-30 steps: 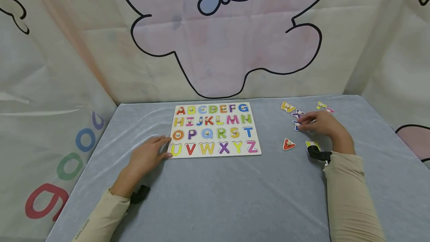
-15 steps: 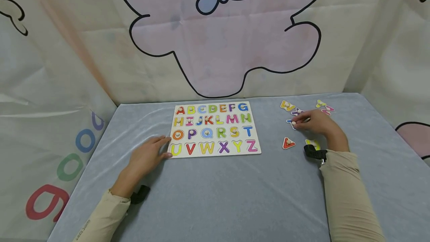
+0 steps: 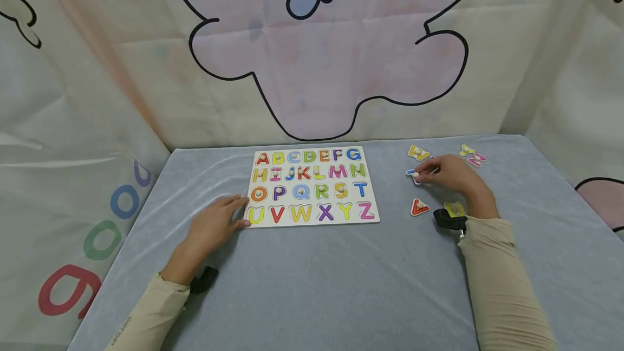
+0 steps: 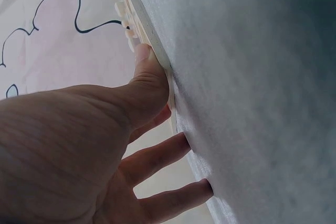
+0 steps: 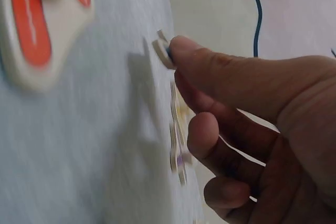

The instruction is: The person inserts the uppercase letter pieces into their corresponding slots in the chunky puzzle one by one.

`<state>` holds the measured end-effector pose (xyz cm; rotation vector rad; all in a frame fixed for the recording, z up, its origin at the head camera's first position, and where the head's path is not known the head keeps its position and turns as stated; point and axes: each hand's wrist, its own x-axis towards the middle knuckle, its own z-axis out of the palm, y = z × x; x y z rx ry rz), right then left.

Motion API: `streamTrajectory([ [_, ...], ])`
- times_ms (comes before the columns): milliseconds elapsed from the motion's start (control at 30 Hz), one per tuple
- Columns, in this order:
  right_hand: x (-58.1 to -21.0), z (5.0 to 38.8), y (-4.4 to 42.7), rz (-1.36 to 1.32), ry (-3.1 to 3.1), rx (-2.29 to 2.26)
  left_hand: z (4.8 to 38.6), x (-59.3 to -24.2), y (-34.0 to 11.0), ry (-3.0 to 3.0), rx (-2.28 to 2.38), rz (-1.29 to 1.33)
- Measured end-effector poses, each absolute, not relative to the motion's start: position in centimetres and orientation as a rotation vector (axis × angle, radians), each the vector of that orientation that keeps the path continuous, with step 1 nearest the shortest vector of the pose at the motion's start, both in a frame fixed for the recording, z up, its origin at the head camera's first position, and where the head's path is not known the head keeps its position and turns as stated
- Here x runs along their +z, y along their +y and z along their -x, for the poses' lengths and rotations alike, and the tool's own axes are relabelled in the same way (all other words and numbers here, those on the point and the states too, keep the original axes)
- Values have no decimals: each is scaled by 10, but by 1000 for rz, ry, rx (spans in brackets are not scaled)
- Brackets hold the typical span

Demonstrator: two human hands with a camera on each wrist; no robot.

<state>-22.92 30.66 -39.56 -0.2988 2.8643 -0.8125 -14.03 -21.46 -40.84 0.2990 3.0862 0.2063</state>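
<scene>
My right hand (image 3: 450, 176) pinches a blue letter T puzzle piece (image 3: 410, 173) by its knob. In the right wrist view the T piece (image 5: 164, 51) stands edge-on between thumb and index finger, lifted off the cloth, with a shadow beside it. My left hand (image 3: 214, 226) rests at the left edge of the white alphabet puzzle board (image 3: 369, 195), thumb near the lower left corner. The left wrist view has the thumb (image 4: 152, 77) against the board's edge and the straight fingertips touching the cloth. Knobbed letters fill its upper rows; the T space and bottom row show flat letters.
Near my right hand lie a red V piece (image 3: 419, 207), a yellow W piece (image 3: 418, 153), a yellow-green Y piece (image 3: 466, 150), a pink Z piece (image 3: 476, 160) and a yellow U piece (image 3: 454, 209). Fingers mostly hide a purple piece. A printed curtain (image 3: 312, 69) stands behind the table.
My right hand has moved left with the T piece, and the piece has come up from the cloth. My left hand and the board stay in place.
</scene>
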Motion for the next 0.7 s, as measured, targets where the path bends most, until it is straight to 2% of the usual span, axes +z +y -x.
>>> streamTrajectory([
  [700,-396,226,203,449,2709,-872,141,-406,-213,3068,191,-290],
])
